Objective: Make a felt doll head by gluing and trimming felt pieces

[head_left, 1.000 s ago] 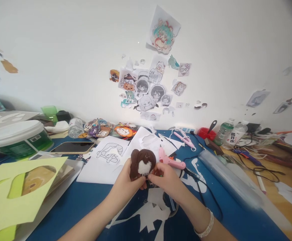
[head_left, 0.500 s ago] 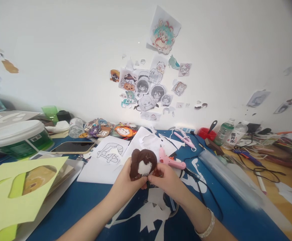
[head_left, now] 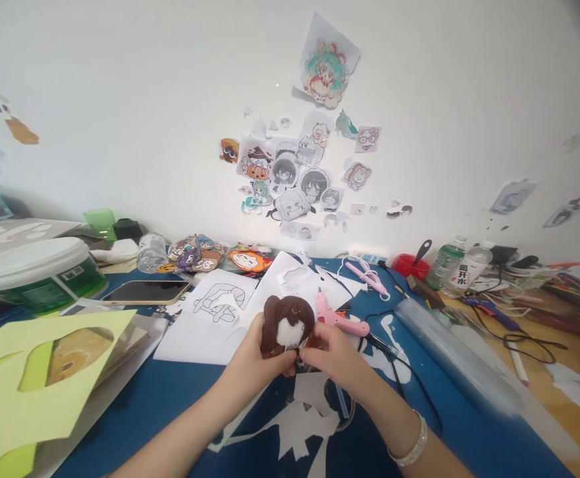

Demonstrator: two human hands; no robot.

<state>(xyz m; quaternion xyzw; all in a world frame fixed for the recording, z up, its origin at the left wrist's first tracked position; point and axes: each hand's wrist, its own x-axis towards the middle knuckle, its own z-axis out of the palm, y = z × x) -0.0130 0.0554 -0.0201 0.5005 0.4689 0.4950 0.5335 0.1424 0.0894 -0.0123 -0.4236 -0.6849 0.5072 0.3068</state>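
Observation:
A small brown and white felt figure is held up over the blue table, its white patch facing me. My left hand grips its left side, with the thumb across the lower edge. On the right, my right hand pinches the lower right edge, its fingertips close to my left thumb. What lies between the fingertips is too small to tell. Just beyond my right hand lies a pink glue gun. White sheets, one with a line drawing, lie behind the figure.
Paper scraps lie below my hands. At the left are yellow-green sheets, a white-lidded tub and a phone. To the right are a clear plastic roll, black cables, a red bowl and bottles.
The felt figure and both hands have shifted very slightly to the right in view. Both hands keep their hold.

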